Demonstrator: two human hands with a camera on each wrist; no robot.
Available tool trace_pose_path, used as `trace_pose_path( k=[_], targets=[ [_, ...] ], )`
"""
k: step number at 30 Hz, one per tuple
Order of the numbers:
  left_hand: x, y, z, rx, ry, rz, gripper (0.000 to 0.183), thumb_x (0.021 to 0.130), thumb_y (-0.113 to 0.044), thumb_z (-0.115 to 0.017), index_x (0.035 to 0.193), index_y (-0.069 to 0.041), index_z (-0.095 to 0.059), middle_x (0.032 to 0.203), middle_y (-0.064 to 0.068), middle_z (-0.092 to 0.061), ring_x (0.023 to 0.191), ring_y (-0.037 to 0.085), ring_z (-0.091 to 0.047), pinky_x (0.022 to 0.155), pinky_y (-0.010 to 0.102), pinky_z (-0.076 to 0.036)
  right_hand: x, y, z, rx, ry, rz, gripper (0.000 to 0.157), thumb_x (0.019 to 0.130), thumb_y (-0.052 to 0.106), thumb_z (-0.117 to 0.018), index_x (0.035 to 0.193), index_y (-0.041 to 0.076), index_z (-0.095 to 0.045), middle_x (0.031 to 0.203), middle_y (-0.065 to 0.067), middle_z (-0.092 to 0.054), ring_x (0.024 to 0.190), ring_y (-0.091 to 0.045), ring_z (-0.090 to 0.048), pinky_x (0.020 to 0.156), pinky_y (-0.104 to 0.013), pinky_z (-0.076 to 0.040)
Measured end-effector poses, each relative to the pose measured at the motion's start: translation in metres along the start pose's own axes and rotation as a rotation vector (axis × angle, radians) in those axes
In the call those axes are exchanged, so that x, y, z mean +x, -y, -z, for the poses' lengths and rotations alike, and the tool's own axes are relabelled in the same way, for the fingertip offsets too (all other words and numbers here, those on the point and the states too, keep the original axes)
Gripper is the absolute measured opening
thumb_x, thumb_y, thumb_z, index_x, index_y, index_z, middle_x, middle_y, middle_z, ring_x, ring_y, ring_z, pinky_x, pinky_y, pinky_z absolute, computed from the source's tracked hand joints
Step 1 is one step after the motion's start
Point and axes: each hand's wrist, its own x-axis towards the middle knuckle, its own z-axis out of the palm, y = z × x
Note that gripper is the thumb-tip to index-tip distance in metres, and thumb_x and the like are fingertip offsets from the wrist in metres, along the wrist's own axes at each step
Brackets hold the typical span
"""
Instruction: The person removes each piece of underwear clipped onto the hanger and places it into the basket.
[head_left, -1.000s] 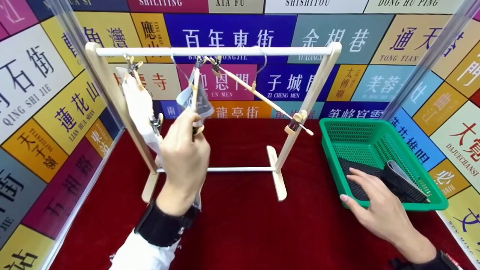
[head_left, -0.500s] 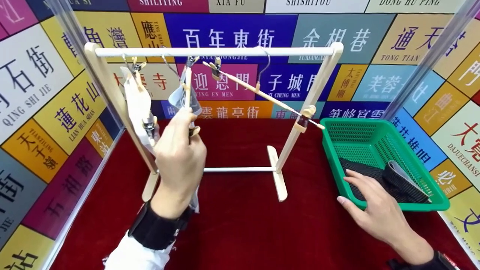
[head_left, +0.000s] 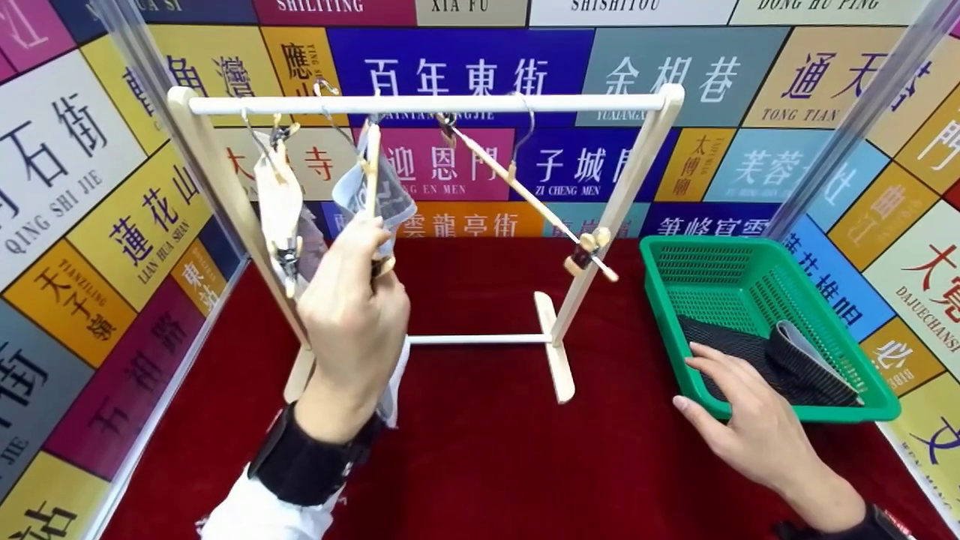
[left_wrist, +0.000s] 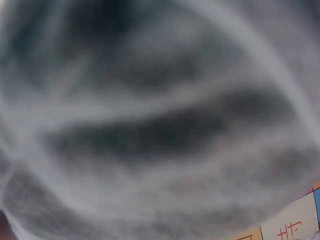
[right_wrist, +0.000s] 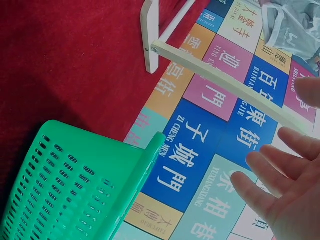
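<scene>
My left hand pinches the near end of a wooden clip hanger seen nearly end-on. Its wire hook reaches up to the white rail, and a thin grey and white piece of clothing hangs at it, partly behind my hand. Blurred grey fabric fills most of the left wrist view. My right hand, fingers loosely extended, lies at the near left rim of the green basket. Folded dark ribbed cloth lies in that basket.
Left on the rail hangs another clip hanger with white cloth. A bare clip hanger hangs slantwise at the right. The wooden rack stands on red cloth, with lettered walls on three sides.
My left hand has shifted slightly left with its hanger, whose hook now shows above the rail. The bare hanger has swung a little. My right hand stays almost where it was.
</scene>
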Motion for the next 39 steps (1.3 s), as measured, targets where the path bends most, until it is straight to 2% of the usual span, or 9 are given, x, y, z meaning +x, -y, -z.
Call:
trace_pose_path(
  k=[5, 10, 18, 23, 27, 32, 39],
  targets=[
    [-0.006, -0.004, 0.006, -0.033, -0.034, -0.032, 0.01, 0.093, 0.011, -0.066, 0.098, 0.003, -0.071, 0.103, 0.016, -0.078, 0.095, 0.031, -0.076, 0.089, 0.04, -0.061, 0.0, 0.002, 0.002, 0.008, -0.002, -0.007, 0.056, 0.083, 0.009, -0.088, 0.135, 0.007, -0.067, 0.147, -0.006, -0.061, 0.128, -0.025, -0.056, 0.091, -0.002, -0.037],
    [-0.014, -0.008, 0.017, -0.098, -0.07, -0.06, 0.004, 0.096, 0.007, -0.068, 0.094, 0.005, -0.072, 0.099, 0.017, -0.078, 0.092, 0.033, -0.077, 0.09, 0.037, -0.06, -0.001, 0.004, 0.004, 0.035, -0.016, 0.01, 0.057, 0.081, 0.006, -0.088, 0.134, 0.006, -0.067, 0.147, -0.006, -0.061, 0.129, -0.024, -0.056, 0.096, -0.002, -0.035],
    [-0.036, -0.017, 0.037, -0.194, -0.124, -0.051, 0.016, 0.098, -0.004, -0.07, 0.084, 0.003, -0.074, 0.086, 0.015, -0.078, 0.088, 0.024, -0.078, 0.086, 0.028, -0.06, -0.005, 0.005, 0.002, 0.09, -0.052, 0.06, 0.06, 0.077, 0.001, -0.089, 0.133, 0.004, -0.068, 0.146, -0.008, -0.061, 0.132, -0.017, -0.054, 0.102, -0.004, -0.034],
    [-0.045, -0.022, 0.051, -0.293, -0.088, 0.0, 0.021, 0.099, -0.008, -0.07, 0.083, 0.005, -0.074, 0.082, 0.017, -0.077, 0.086, 0.023, -0.079, 0.082, 0.028, -0.061, -0.007, 0.003, 0.0, 0.099, -0.065, 0.088, 0.06, 0.074, -0.001, -0.089, 0.131, 0.002, -0.069, 0.146, -0.008, -0.061, 0.131, -0.018, -0.055, 0.102, -0.006, -0.034],
    [-0.048, -0.027, 0.061, -0.367, -0.057, 0.035, 0.025, 0.099, -0.008, -0.071, 0.081, 0.009, -0.072, 0.08, 0.022, -0.075, 0.091, 0.021, -0.078, 0.083, 0.029, -0.061, -0.006, 0.005, -0.001, 0.108, -0.076, 0.108, 0.061, 0.072, -0.001, -0.089, 0.129, 0.002, -0.069, 0.143, -0.012, -0.063, 0.131, -0.018, -0.055, 0.104, -0.006, -0.033],
    [-0.05, -0.033, 0.069, -0.388, -0.048, 0.008, 0.026, 0.098, -0.007, -0.071, 0.078, 0.01, -0.07, 0.079, 0.024, -0.074, 0.089, 0.024, -0.079, 0.082, 0.029, -0.061, -0.003, 0.012, 0.001, 0.127, -0.062, 0.114, 0.063, 0.073, 0.0, -0.09, 0.132, 0.004, -0.068, 0.145, -0.009, -0.062, 0.134, -0.015, -0.053, 0.105, -0.007, -0.034],
    [-0.055, -0.041, 0.073, -0.456, -0.088, -0.026, 0.029, 0.097, -0.002, -0.07, 0.071, 0.009, -0.064, 0.075, 0.025, -0.073, 0.087, 0.027, -0.079, 0.078, 0.029, -0.062, 0.005, 0.026, 0.003, 0.177, -0.032, 0.119, 0.065, 0.077, 0.0, -0.088, 0.137, 0.005, -0.065, 0.148, -0.007, -0.059, 0.136, -0.016, -0.052, 0.111, -0.012, -0.033]
  ],
)
